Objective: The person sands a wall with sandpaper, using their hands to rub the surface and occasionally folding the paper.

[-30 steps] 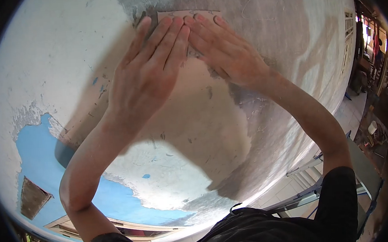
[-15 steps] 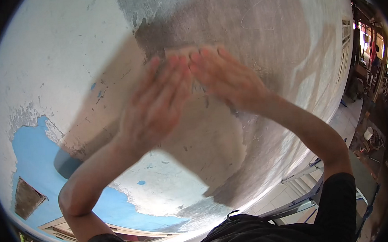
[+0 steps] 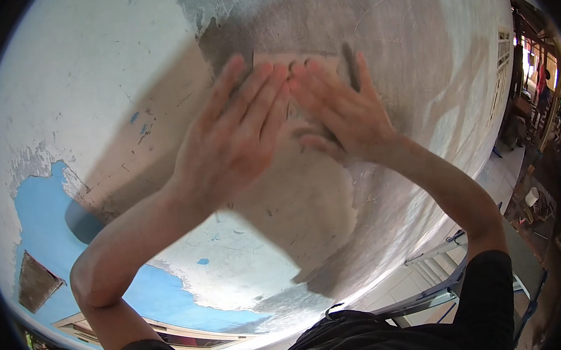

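My left hand lies flat, fingers stretched, against a patchy wall. Beside it, my right hand is also flat with its fingers spread, the outermost one angled away and the thumb pointing left. The fingertips of both hands nearly meet over a thin, pale brown sheet, perhaps sandpaper; most of it is hidden beneath them. Neither hand is curled around the sheet. The wall around them has pale filler, grey bare areas and dark shadows from my arms.
Peeling blue paint and a brown diamond-shaped patch show at lower left. A metal ladder or scaffold stands at lower right, near my body. Beyond the wall's right end are cluttered objects and a white container.
Both hands have shifted slightly up and right along the wall. The right hand's fingers have spread wider, and its thumb now shows. The left thumb and fingers are also farther apart.
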Demonstrator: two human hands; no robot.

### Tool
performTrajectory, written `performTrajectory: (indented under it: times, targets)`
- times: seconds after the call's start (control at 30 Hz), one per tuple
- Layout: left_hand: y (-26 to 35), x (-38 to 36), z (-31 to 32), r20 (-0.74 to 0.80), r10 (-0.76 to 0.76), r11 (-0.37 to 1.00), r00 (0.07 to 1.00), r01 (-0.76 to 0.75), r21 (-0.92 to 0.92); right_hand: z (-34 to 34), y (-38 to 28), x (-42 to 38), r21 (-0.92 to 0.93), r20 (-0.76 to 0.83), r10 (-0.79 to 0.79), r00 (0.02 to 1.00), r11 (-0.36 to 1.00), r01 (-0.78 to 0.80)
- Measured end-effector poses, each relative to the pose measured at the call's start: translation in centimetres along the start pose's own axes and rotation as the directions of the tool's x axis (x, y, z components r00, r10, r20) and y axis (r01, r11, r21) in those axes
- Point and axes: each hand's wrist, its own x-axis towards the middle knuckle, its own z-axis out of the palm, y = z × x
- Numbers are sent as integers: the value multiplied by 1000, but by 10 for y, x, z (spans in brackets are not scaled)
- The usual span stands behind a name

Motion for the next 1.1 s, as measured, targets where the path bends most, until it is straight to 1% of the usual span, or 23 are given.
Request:
performTrajectory:
  times: [0.07,0.17,0.27,0.37,0.47,0.57,0.67,0.77,0.87,0.97,1.07,1.1]
  targets:
    - [-22,20,0,-40,19,999,999,-17,38,-7,8,21,-68,-26,66,997,995,-68]
    - [-28,34,1,-24,10,998,1000,-9,70,-11,10,35,-8,-64,128,990,992,-129]
    - [1,11,-5,135,-6,999,991,0,48,-7,-9,5,80,22,107,994,991,-109]
    - [5,4,0,21,31,999,999,-31,12,-6,-9,-4,85,28,35,999,996,-37]
    - [-22,31,0,-32,14,997,999,-11,79,-13,4,31,39,-67,82,994,996,-79]
    - [-17,29,-2,5,12,996,1000,-13,90,-15,1,32,124,-80,80,994,990,-70]
    - [13,1,-11,106,111,977,988,-128,171,-16,-23,0,266,64,39,997,963,-55]
    - [-1,6,-4,1,58,997,998,-58,41,-20,-21,15,256,52,48,997,965,-60]
    - [-27,25,-10,-33,-64,998,997,65,7,-18,-12,55,111,-45,84,995,991,-79]
    - [-1,-3,-8,41,13,993,999,-18,114,-12,-28,27,243,40,26,999,969,-35]
    - [8,-22,-3,50,2,1000,999,-3,18,-6,-35,7,289,75,5,997,957,-26]
    - [3,-16,-5,33,-30,999,999,29,18,-8,-32,15,261,39,15,999,965,-25]
